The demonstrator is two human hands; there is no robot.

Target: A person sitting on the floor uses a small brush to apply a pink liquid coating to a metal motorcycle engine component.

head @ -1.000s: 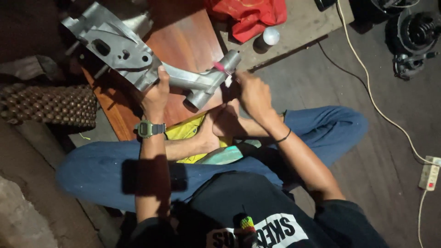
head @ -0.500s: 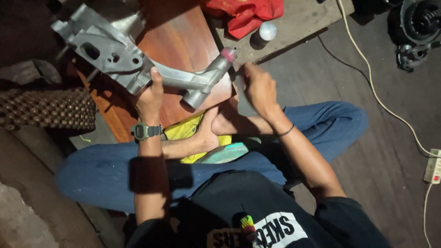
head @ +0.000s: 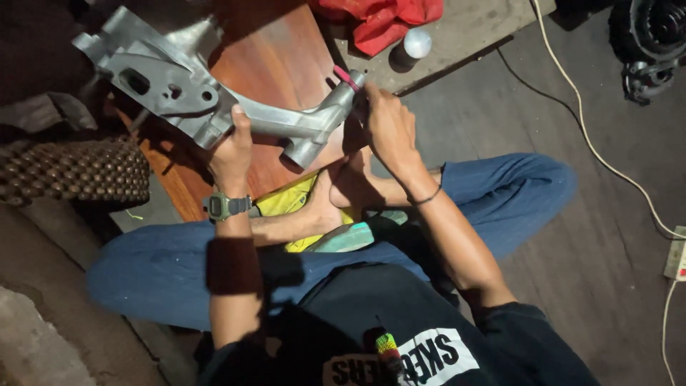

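While we sit cross-legged on the floor, we count one grey cast-metal bracket (head: 214, 107), one reddish wooden board (head: 279, 50) beneath it, one red cloth (head: 386, 18), one small white-capped bottle (head: 413, 46) just beside that cloth, and one white cable (head: 593, 143) trailing across the floor. Our left hand (head: 232, 146) is wrapped tight around the bracket's arm, holding it above the board. Our right hand (head: 386, 125) is pinched closed at the bracket's tubular end, seemingly on a small pink tool (head: 345, 76), though shadow hides the fingertips. Compared with half a second ago, the bracket sits much as it did, and the right hand has moved up from beside the tube to meet its end.
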